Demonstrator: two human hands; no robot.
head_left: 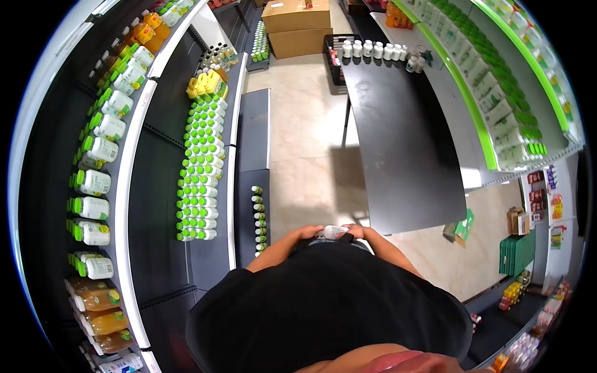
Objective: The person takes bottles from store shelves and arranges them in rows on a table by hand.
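Close in front of my waist, both hands meet around a small whitish, partly see-through object (334, 232). Its kind is hard to make out at this size. My left hand (309, 232) has its fingers closed at the object's left side. On the other side my right hand (355, 232) is also closed, against the object's right end. My dark shirt hides the lower part of both hands. The near end of a black table (407, 143) stands just ahead and to the right of them.
White bottles (368, 48) line the table's far end, beside a black basket (335, 74). Green-capped bottles (202, 168) fill the left shelves, and more (497, 93) fill the right. Cardboard boxes (298, 40) stand at the back. A green crate (516, 253) is at right.
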